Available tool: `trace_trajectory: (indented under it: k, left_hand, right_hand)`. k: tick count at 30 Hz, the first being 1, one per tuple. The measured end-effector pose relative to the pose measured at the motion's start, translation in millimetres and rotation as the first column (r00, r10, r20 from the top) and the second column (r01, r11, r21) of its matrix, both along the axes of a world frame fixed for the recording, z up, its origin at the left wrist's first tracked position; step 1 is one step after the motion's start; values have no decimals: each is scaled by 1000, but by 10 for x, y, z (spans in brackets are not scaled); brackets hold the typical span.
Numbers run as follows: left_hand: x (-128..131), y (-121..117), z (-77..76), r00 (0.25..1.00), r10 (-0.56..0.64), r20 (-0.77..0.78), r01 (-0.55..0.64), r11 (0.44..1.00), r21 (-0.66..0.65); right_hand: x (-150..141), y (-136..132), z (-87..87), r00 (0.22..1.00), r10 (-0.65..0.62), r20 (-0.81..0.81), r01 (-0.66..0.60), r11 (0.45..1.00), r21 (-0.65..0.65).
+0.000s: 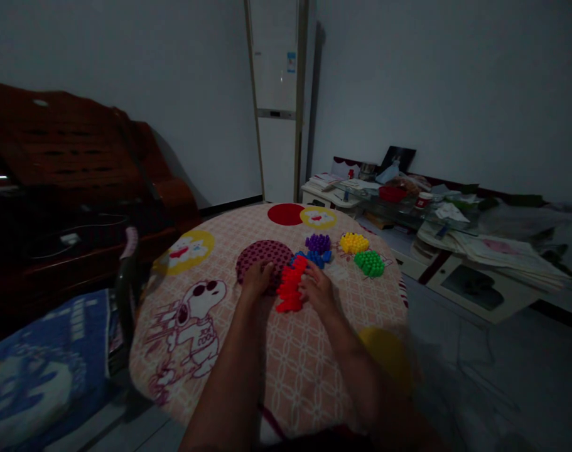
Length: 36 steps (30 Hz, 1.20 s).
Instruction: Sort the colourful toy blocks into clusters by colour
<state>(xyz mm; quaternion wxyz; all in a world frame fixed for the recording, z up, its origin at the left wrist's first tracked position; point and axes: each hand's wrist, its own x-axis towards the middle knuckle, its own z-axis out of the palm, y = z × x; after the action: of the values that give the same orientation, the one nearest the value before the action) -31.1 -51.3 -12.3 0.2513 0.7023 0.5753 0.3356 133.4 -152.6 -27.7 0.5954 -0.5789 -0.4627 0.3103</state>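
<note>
My left hand (257, 280) rests at the near edge of a round maroon thing with a dotted, perforated-looking surface (253, 252); its thumb stands apart from the fingers and I see nothing held in it. Fingers of my right hand (318, 290) close on the right side of a bright red cluster of knobbly plastic blocks (291, 290), which stands between both hands. Just behind it lies a blue knobbly cluster (318, 258), partly covered by the red one. Farther off are purple (318, 242), yellow (354, 242) and green (369, 263) clusters.
A patterned pink cloth (295, 358) covers the round table. To the left are a wooden bench (69, 144) and a blue cloth (45, 358). A low cabinet (474, 292) loaded with papers and bags stands right, and a tall white appliance (279, 81) behind.
</note>
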Motion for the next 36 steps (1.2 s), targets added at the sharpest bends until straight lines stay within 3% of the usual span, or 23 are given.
trace_trajectory:
  k: [2, 3, 4, 6, 7, 9, 11, 13, 15, 17, 21, 25, 27, 29, 31, 32, 34, 36]
  left_hand:
    - [-27, -13, 41, 999, -33, -21, 33, 999, -15]
    - [-42, -20, 58, 998, -53, -29, 52, 999, -13]
    - [-54, -29, 67, 997, -67, -32, 67, 998, -8]
    - [-64, -45, 67, 997, -64, -45, 65, 998, 13]
    - [-59, -53, 59, 997, -51, -57, 53, 998, 30]
    - [-35, -74, 40, 996, -28, -89, 34, 997, 73]
    - [2, -102, 30, 990, -61, -129, 74, 992, 102]
    - [40, -139, 34, 974, -127, -186, 147, 985, 95]
    - [73, -173, 45, 950, -184, -252, 210, 974, 79]
    - [95, -183, 50, 927, -192, -323, 228, 971, 77]
    - [84, -63, 40, 894, -94, -439, 126, 991, 44]
    - [-10, 191, 40, 891, 30, -453, -20, 999, 27]
    - [-80, 324, 42, 897, 107, -428, -98, 994, 44]
    - [-162, 452, 47, 904, 168, -393, -158, 986, 57]
    - [-244, 569, 67, 914, 200, -354, -182, 980, 86]
    - [-275, 618, 88, 918, 209, -336, -183, 977, 107]
    - [-291, 679, 153, 932, 195, -304, -154, 976, 155]
    - [-208, 667, 238, 956, 97, -278, -41, 979, 198]
  right_hand:
    - [-90, 94, 89, 995, 98, -11, -97, 995, 22]
    - [-43, 103, 135, 996, 87, 23, -88, 996, 26]
    - [68, 90, 179, 997, 31, 71, -33, 999, 26]
    - [468, 18, 246, 949, -215, 232, 201, 976, 82]
    - [732, -29, 267, 874, -378, 304, 357, 926, 126]
    - [1304, -115, 277, 664, -618, 421, 609, 774, 176]
    - [1810, -159, 249, 511, -668, 541, 742, 661, 116]
    - [2128, -135, 203, 504, -585, 635, 784, 618, -53]
    - [2203, -37, 164, 551, -457, 699, 742, 651, -160]
    - [2051, 119, 145, 590, -339, 733, 659, 726, -195]
    - [1356, 464, 147, 691, -217, 689, 455, 872, -182]
    - [657, 685, 153, 855, 0, 519, 77, 989, -127]
    - [415, 730, 175, 889, 196, 415, -186, 980, -66]
    - [275, 742, 221, 852, 404, 332, -421, 907, -24]
    - [273, 741, 291, 799, 522, 298, -548, 836, 2]
    - [337, 743, 331, 798, 518, 307, -551, 835, 23]
    - [608, 762, 410, 861, 361, 358, -417, 904, 91]
    - [1044, 799, 465, 915, -5, 403, -68, 983, 169]
